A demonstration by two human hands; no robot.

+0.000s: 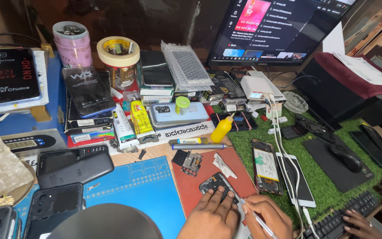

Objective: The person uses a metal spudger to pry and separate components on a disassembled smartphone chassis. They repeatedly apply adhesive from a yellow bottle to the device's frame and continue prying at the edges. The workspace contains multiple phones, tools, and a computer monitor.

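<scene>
L hand [212, 215] pins black phone part [217, 186] — R hand [268, 217] grip closed on tool [256, 217]; yellow tube [141, 118] behind.

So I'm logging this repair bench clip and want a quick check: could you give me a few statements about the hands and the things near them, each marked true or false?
1. The left hand presses on a small dark phone part. True.
2. The right hand holds a thin silver tool. True.
3. The phone part lies on the green turf. False: it lies on the red mat.
4. The yellow squeeze bottle lies flat on the blue mat. False: it stands tilted near the turf edge.
5. Another person's hand rests on the keyboard. True.
</scene>
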